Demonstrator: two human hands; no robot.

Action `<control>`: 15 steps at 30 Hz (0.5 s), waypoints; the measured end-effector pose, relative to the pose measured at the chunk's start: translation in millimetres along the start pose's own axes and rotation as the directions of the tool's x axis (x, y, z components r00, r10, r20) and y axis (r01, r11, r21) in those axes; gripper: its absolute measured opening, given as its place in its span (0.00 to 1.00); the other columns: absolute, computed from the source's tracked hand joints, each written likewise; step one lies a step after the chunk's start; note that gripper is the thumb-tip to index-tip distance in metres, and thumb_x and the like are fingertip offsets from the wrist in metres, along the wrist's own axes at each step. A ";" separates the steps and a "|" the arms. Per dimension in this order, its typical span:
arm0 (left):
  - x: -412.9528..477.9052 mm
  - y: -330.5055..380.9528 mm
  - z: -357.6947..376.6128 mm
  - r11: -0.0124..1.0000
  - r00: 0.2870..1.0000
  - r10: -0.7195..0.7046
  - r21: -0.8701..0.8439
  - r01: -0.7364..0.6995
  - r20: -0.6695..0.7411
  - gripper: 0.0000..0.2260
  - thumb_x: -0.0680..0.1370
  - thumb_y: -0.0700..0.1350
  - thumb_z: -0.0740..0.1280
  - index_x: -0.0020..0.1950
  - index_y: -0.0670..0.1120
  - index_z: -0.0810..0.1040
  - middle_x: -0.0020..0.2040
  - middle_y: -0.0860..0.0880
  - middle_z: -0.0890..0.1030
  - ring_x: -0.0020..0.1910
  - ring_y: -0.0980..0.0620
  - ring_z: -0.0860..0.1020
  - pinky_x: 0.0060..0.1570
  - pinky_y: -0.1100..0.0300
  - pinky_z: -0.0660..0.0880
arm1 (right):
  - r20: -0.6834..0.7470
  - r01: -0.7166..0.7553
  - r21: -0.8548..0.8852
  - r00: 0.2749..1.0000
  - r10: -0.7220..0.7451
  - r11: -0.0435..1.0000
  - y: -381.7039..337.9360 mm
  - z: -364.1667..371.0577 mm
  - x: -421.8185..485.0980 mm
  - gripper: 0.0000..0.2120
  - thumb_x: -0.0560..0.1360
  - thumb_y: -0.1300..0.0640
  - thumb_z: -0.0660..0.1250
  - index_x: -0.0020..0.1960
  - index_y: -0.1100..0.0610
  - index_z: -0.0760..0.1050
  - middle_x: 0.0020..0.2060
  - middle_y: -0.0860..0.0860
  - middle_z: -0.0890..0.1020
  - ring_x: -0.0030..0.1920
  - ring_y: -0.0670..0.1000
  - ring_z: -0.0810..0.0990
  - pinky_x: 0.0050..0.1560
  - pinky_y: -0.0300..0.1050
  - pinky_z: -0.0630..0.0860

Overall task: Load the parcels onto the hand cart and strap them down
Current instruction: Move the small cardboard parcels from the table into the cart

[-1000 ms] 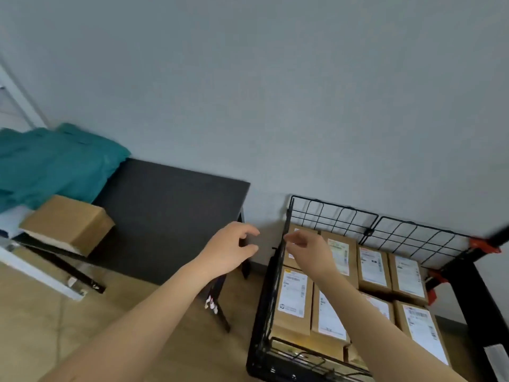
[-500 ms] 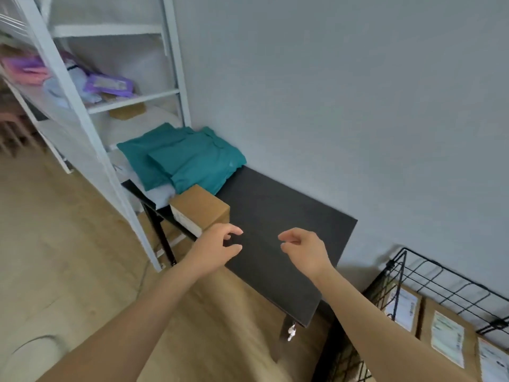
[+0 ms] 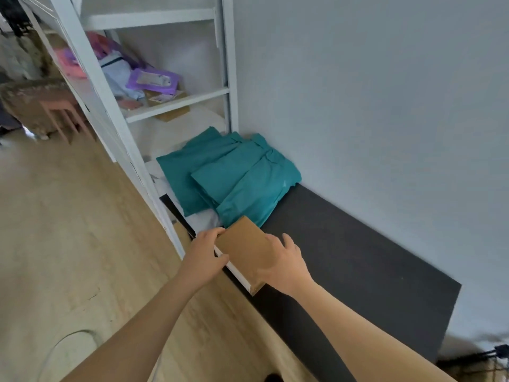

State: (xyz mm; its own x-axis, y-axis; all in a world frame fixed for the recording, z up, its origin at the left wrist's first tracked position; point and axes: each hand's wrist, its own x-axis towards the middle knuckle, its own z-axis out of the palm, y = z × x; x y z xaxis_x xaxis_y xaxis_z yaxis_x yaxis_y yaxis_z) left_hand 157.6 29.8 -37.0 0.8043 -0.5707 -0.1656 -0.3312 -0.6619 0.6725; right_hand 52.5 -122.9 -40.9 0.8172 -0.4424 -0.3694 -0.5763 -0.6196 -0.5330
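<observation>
Swinging off the hand cart [image 3: 500, 350], which is just a sliver at the lower-right edge now, I've landed both hands on the parcel [image 3: 242, 248]. (op)

Half a sec ago they hung open over the worktop, holding nothing, yes? (desk)

Yep. Now the left hand [image 3: 205, 260] grips the near-left side, thumb up by the top corner. The right hand [image 3: 283, 264] lies over the top, fingers draped down the right edge. Parcel's clamped btwn them. (op)

Where's it sitting? (desk)

Front-left corner of the black worktop [image 3: 358, 257], near end poking past the edge, just beside the teal cloth [image 3: 237, 177] behind it. Can't tell if it's off the surface yet. (op)

Meaning? (desk)

Reach is done, grasp is on. I reckon next is lift & carry back to the cart. Strapping waits till it's loaded. (op)
</observation>
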 end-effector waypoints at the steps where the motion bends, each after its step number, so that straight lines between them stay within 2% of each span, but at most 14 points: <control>1: 9.5 -4.3 0.2 1.000 1.000 -0.010 0.015 0.010 0.012 0.27 0.75 0.42 0.67 0.73 0.49 0.63 0.69 0.47 0.67 0.61 0.48 0.71 0.63 0.52 0.70 | 0.023 -0.005 -0.052 1.000 0.006 0.999 -3.7 3.6 7.9 0.44 0.69 0.41 0.70 0.77 0.46 0.48 0.77 0.54 0.46 0.76 0.59 0.46 0.74 0.60 0.52; 5: 30.8 -19.7 4.9 0.998 0.989 -0.063 0.007 0.062 0.131 0.32 0.75 0.43 0.67 0.76 0.48 0.56 0.73 0.47 0.61 0.70 0.48 0.64 0.67 0.51 0.66 | 0.047 -0.030 -0.224 0.998 0.042 0.974 -10.9 25.0 23.5 0.52 0.64 0.38 0.72 0.77 0.45 0.42 0.76 0.54 0.40 0.76 0.59 0.43 0.73 0.64 0.51; 8: 40.1 -29.9 4.2 0.998 0.968 -0.055 -0.011 0.059 0.244 0.34 0.75 0.43 0.67 0.77 0.49 0.53 0.74 0.47 0.62 0.69 0.49 0.66 0.67 0.51 0.67 | 0.006 -0.059 -0.265 0.998 0.062 0.962 -12.4 31.7 25.8 0.55 0.64 0.41 0.74 0.76 0.43 0.39 0.76 0.54 0.42 0.75 0.60 0.45 0.71 0.64 0.55; 11: 45.1 -34.1 -1.9 0.999 0.948 -0.045 0.026 0.038 0.314 0.34 0.76 0.44 0.65 0.77 0.49 0.51 0.73 0.47 0.63 0.66 0.49 0.69 0.64 0.52 0.70 | -0.008 -0.109 -0.204 0.994 0.110 0.973 -14.1 30.5 21.7 0.53 0.64 0.45 0.75 0.76 0.43 0.42 0.73 0.54 0.51 0.73 0.59 0.51 0.67 0.56 0.66; 15: 45.1 -29.1 -9.9 0.999 0.926 0.022 0.035 -0.038 0.376 0.32 0.77 0.44 0.64 0.77 0.49 0.51 0.72 0.48 0.65 0.66 0.50 0.70 0.63 0.55 0.70 | -0.042 -0.174 -0.111 0.984 0.171 0.978 -15.1 19.4 8.6 0.48 0.64 0.46 0.74 0.76 0.45 0.48 0.71 0.53 0.57 0.71 0.58 0.55 0.67 0.53 0.66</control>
State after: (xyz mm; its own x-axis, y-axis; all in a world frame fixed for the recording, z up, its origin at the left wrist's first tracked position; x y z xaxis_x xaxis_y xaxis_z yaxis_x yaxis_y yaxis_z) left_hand 208.5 28.1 -56.8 0.5521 -0.7262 -0.4096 -0.3790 -0.6562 0.6525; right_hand 68.3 -104.8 -50.7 0.7058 -0.5683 -0.4229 -0.7072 -0.6009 -0.3726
